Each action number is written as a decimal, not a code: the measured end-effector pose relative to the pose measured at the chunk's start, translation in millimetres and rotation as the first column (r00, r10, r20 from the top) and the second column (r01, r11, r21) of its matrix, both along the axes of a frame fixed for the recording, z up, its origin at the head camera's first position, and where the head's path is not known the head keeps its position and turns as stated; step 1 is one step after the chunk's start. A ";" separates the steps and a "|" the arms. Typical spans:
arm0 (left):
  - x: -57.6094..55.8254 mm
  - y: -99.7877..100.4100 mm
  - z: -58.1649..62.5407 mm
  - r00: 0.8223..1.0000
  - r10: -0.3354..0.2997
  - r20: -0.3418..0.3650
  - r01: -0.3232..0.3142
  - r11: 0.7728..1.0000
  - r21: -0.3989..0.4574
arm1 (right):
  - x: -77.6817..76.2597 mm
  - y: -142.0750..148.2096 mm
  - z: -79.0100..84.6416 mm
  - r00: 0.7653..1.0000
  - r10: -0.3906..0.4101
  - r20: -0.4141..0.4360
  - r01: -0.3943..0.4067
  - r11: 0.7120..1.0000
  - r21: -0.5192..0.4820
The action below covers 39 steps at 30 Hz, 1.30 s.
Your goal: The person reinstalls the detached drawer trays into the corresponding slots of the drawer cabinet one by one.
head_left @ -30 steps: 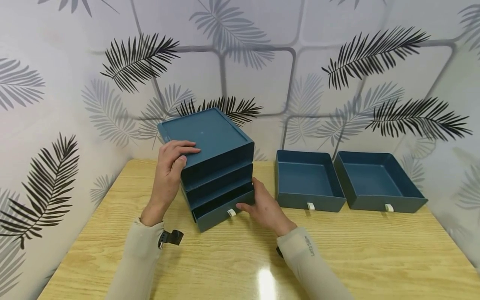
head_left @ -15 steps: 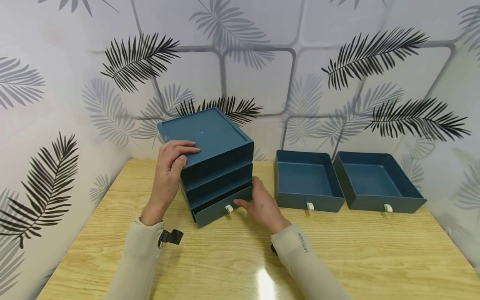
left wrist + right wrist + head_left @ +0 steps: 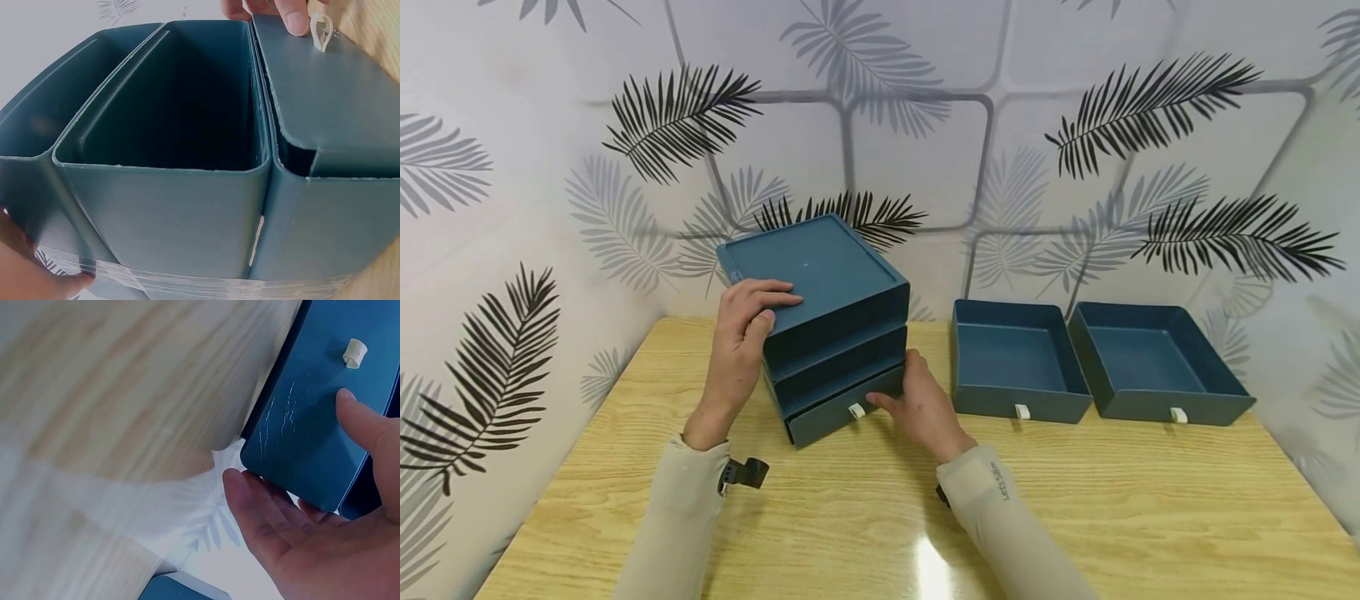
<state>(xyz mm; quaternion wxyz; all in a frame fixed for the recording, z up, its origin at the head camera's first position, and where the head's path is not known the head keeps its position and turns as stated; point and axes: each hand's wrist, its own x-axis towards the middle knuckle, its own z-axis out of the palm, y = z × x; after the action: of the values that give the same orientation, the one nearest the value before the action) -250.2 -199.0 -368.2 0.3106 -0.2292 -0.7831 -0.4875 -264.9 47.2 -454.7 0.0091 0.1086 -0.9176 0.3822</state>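
A dark blue desktop drawer unit [image 3: 820, 258] stands angled on the table, with two open compartments above a bottom drawer [image 3: 842, 414]. That drawer sits almost fully in its slot; its front bears a small pale pull tab [image 3: 354, 354]. My left hand [image 3: 741, 342] rests on the unit's top at the left front edge, fingers lying over the surface. With thumb on the drawer front and fingers along its right side, my right hand [image 3: 925, 404] grips the drawer's right end. The left wrist view shows a narrow gap at the corner of the drawer front [image 3: 337, 94].
Two pulled-out blue drawers, a nearer one [image 3: 1011, 354] and a farther right one [image 3: 1161, 354], stand side by side at the back right of the wooden table [image 3: 820, 533]. A leaf-patterned wall [image 3: 917, 167] rises right behind. Clear tape [image 3: 187, 284] wraps the unit's side.
The bottom drawer has slid back into the unit, its gap narrowing. My right hand has moved with it, inward and slightly left. The left hand stays on the unit's top.
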 end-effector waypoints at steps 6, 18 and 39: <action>0.1 -0.6 -1.3 1.000 0.002 -0.003 -0.002 1.000 0.001 | -0.9 -4.5 -0.6 0.999 -0.044 -0.016 0.045 0.998 0.047; -1.0 -0.6 0.1 1.000 0.004 -0.010 -0.004 1.000 -0.001 | -1.6 -8.4 2.2 0.996 -0.087 -0.005 0.087 0.993 0.084; 8.1 5.4 7.6 1.000 0.005 -0.018 -0.005 1.000 -0.005 | 43.9 24.4 4.1 0.996 -0.075 -0.054 0.085 0.967 0.241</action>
<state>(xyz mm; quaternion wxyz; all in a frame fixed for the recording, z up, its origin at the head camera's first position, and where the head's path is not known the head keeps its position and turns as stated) -242.2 -193.7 -360.6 0.3183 -0.2324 -0.7822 -0.4825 -221.0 71.6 -450.5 0.0314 0.0802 -0.9607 0.2639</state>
